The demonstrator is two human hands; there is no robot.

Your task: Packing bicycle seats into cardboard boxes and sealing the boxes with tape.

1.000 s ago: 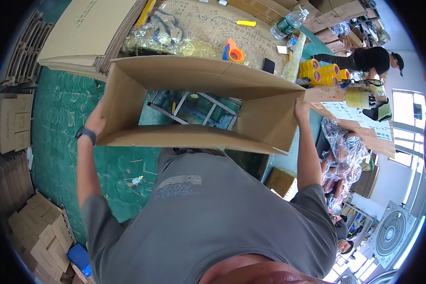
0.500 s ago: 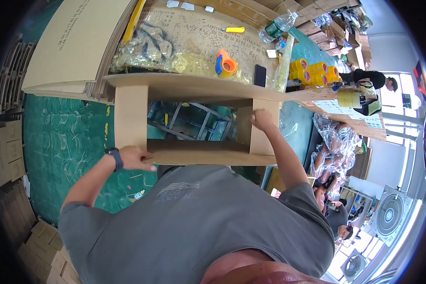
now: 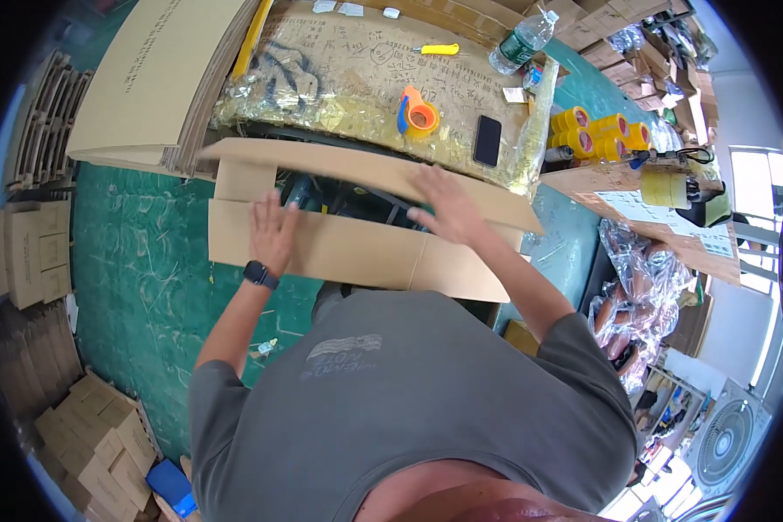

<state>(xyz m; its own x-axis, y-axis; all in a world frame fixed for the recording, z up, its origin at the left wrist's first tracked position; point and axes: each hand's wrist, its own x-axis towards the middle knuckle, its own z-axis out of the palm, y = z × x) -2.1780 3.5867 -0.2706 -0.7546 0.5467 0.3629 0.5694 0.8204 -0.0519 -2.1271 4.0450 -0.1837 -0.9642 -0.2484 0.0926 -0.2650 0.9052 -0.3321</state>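
Left hand and right hand lie flat and open, gripping nothing, on the cardboard box flaps — light, stiff board, best pressed near the creases.

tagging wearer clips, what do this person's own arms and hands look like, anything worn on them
Both hands are bare, no gloves. The left hand has a dark smartwatch with a black band on its wrist. The right hand shows no watch, band or ring that can be made out. Both forearms are uncovered; the short sleeves of a grey T-shirt end above the elbows.
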